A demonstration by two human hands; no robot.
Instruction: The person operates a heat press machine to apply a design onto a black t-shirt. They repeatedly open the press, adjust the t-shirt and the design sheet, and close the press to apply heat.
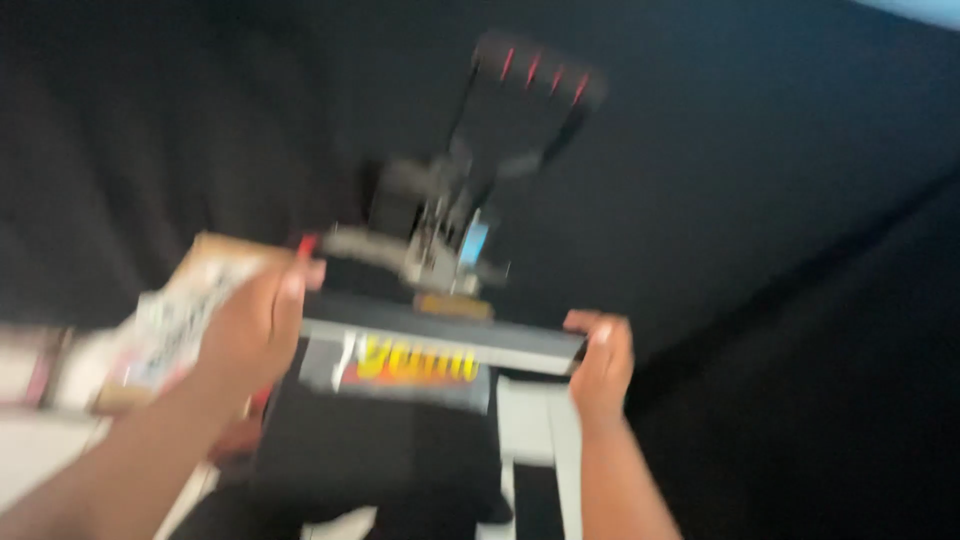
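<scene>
The picture is blurred by motion. A heat press [440,250] stands in the middle, its black lever handle [535,70] with red stripes raised at the top. Under its upper plate lies a dark fabric piece [400,375] with a yellow and orange print. My left hand [255,325] rests at the left end of the press plate, fingers curled near a red knob. At the right corner of the plate [450,340], my right hand [602,365] touches the edge. Whether either hand grips the fabric is not visible.
A brown box or board with a black and white pattern [185,310] sits at the left beside the press. Pale surfaces [40,440] lie at the lower left. Black cloth [760,250] fills the background, and a grey stand [540,430] runs below the press.
</scene>
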